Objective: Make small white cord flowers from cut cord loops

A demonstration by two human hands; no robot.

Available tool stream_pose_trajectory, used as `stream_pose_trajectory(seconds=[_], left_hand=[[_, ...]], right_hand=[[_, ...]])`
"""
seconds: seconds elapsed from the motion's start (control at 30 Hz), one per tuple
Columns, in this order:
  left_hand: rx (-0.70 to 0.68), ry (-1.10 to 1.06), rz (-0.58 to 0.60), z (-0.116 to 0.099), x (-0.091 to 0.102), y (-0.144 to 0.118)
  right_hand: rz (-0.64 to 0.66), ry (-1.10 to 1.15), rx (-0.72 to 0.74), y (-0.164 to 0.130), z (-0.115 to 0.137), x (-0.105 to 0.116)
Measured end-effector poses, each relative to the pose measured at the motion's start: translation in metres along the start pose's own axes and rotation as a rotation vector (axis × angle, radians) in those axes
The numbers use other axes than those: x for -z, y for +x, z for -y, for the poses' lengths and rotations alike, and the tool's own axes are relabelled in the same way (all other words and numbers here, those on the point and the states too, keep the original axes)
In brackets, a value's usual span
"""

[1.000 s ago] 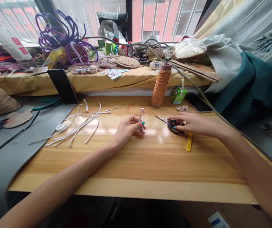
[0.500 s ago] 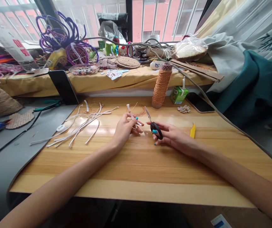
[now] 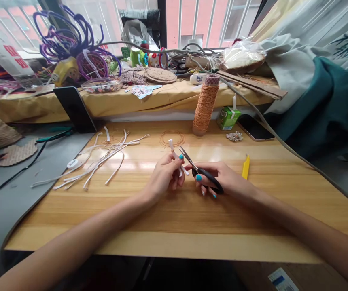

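My left hand (image 3: 164, 178) pinches a short white strip (image 3: 172, 148) that sticks up and away from my fingers over the middle of the wooden table (image 3: 174, 210). My right hand (image 3: 219, 182) grips black-handled scissors (image 3: 202, 171). Their blades point up-left and meet the strip right beside my left fingertips. A loop of thin orange thread (image 3: 172, 138) lies just beyond both hands.
Several loose white strips (image 3: 101, 157) spread over the table's left part. A cone of orange thread (image 3: 204, 105), a green drink carton (image 3: 228, 118), a small woven flower (image 3: 234, 136), a phone (image 3: 254, 127) and a yellow tool (image 3: 246, 166) sit behind and to the right. A cluttered shelf runs along the window.
My right hand picked the scissors up from the table's right side and carried them left to the strip. The left hand tilted the strip and stayed near the middle.
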State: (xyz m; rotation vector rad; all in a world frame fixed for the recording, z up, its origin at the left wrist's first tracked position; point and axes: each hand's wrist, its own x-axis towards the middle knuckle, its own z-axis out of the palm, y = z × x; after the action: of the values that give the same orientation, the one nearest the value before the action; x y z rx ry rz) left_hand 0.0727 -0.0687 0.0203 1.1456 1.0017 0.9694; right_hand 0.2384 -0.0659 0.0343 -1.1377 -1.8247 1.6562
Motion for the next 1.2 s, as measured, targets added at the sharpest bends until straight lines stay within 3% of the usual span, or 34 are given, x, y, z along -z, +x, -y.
stream_pose_trajectory(seconds=[0.3, 0.67, 0.9, 1.2], left_hand=[[0.018, 0.003, 0.05, 0.006, 0.001, 0.003], [0.006, 0.021, 0.015, 0.006, 0.001, 0.003], [-0.124, 0.284, -0.124, 0.006, 0.0, 0.002], [-0.135, 0.475, -0.189, 0.005, -0.005, -0.004]], right_hand=[[-0.076, -0.011, 0.06, -0.001, 0.001, -0.004], [-0.196, 0.041, 0.093, -0.007, 0.005, -0.006], [0.043, 0.111, -0.024, -0.012, 0.008, -0.015], [0.026, 0.134, -0.007, -0.012, 0.008, -0.022]])
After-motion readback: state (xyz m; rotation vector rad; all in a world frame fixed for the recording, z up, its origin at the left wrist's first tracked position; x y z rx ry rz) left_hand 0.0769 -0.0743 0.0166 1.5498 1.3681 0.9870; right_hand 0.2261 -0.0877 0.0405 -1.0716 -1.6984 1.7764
